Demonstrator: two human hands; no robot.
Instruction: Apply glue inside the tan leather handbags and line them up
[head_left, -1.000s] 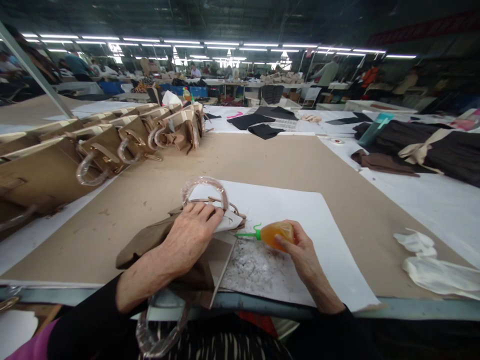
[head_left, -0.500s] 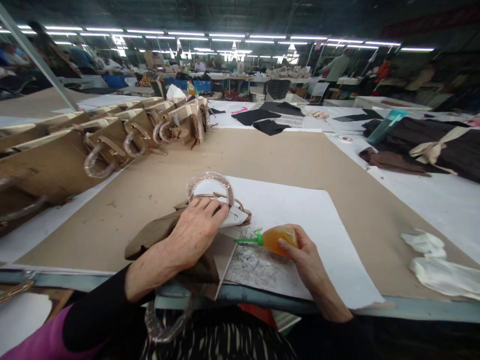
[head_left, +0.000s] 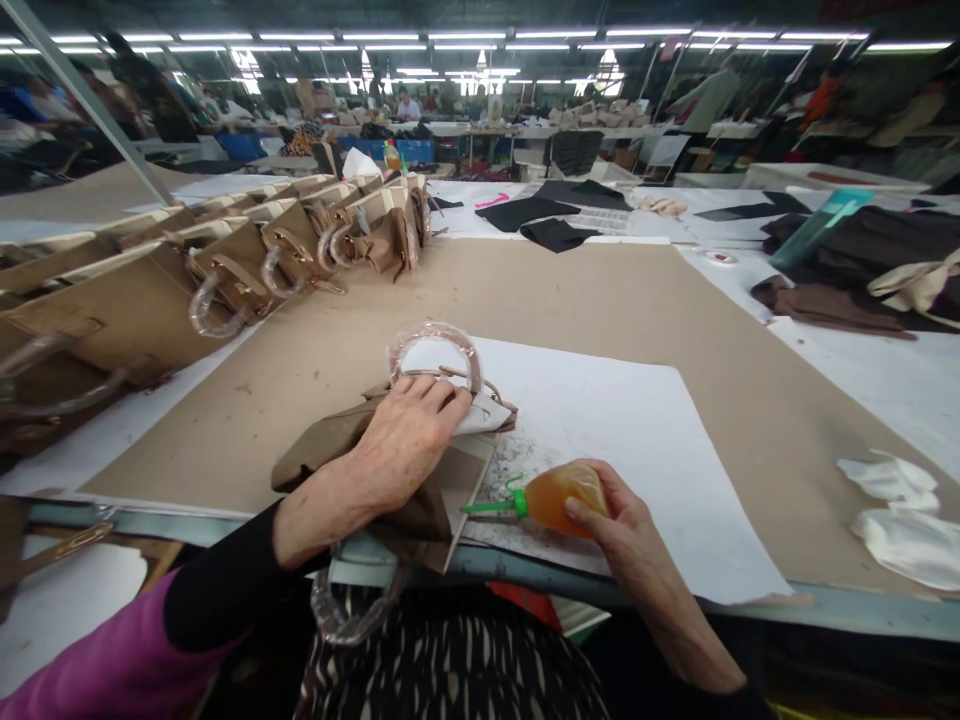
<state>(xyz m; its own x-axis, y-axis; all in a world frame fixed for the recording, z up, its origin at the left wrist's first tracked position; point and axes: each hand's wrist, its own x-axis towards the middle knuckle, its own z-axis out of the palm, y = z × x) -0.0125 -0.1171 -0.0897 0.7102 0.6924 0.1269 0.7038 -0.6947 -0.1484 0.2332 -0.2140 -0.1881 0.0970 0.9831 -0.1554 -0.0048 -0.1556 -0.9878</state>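
Little change in last sec: L hand [head_left: 405, 445] still flat, fingers spread, pressing down on tan leather-look bag [head_left: 330, 450], which lies at 12 o'clock on white paper sheet [head_left: 637, 430]; plastic-wrapped ring handle [head_left: 435, 345] just past fingertips. R hand [head_left: 607, 520] wraps amber squeeze bottle [head_left: 559, 500], green nozzle [head_left: 487, 508] just beside bag. Row of tan bags [head_left: 225, 270] at 10 o'clock, dark fabric [head_left: 847, 250] at 2 o'clock.
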